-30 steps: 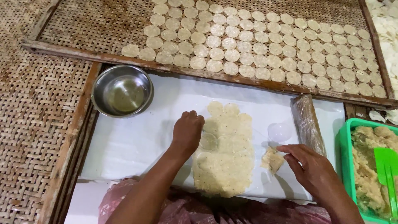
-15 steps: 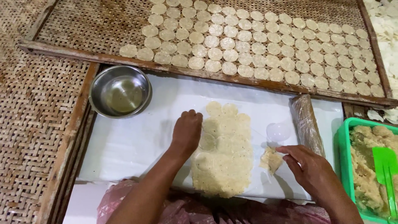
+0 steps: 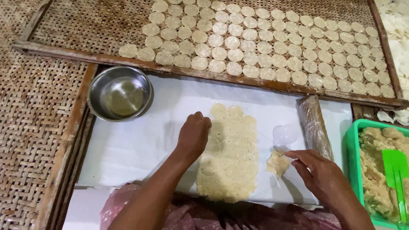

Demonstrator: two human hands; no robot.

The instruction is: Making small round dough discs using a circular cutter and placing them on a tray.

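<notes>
A flattened sheet of pale dough point(image 3: 232, 157), marked into rounds, lies on a white plastic-covered board point(image 3: 140, 145). My left hand point(image 3: 192, 135) rests closed on the sheet's left edge, fingers curled down against it. My right hand point(image 3: 317, 172) is at the sheet's right side, its fingertips touching a small lump of dough point(image 3: 277, 163). A clear round cutter point(image 3: 284, 134) lies just above that lump.
A steel bowl point(image 3: 120, 93) with a little liquid sits at the board's upper left. A plastic-wrapped rolling pin point(image 3: 314, 125) lies at the right. A green tub point(image 3: 355, 132) holds dough and a green scraper point(image 3: 397, 170). A woven tray point(image 3: 85, 25) carries several rows of dough discs point(image 3: 255, 47).
Both hands stay almost where they were. My right fingers have shifted slightly on the small lump of dough.
</notes>
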